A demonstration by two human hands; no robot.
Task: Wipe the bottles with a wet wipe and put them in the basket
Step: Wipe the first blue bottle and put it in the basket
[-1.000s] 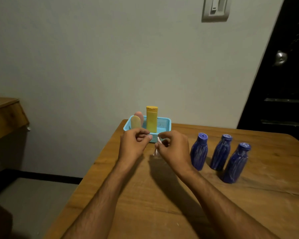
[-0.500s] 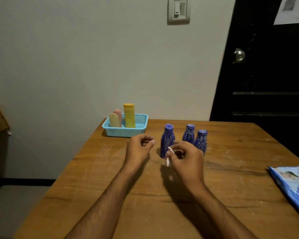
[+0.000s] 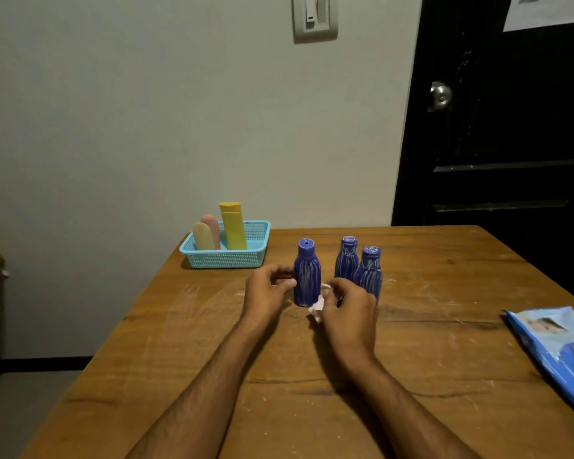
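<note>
scuffed matt wooden table (image 3: pixel 411 359), perforated plastic basket (image 3: pixel 226 259), glossy streaked blue bottles (image 3: pixel 307 276).

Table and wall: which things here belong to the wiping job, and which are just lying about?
Job:
three blue bottles
wipe in right hand
left hand
basket
wipe pack

Lying about:
light switch
door knob
paper on door
</note>
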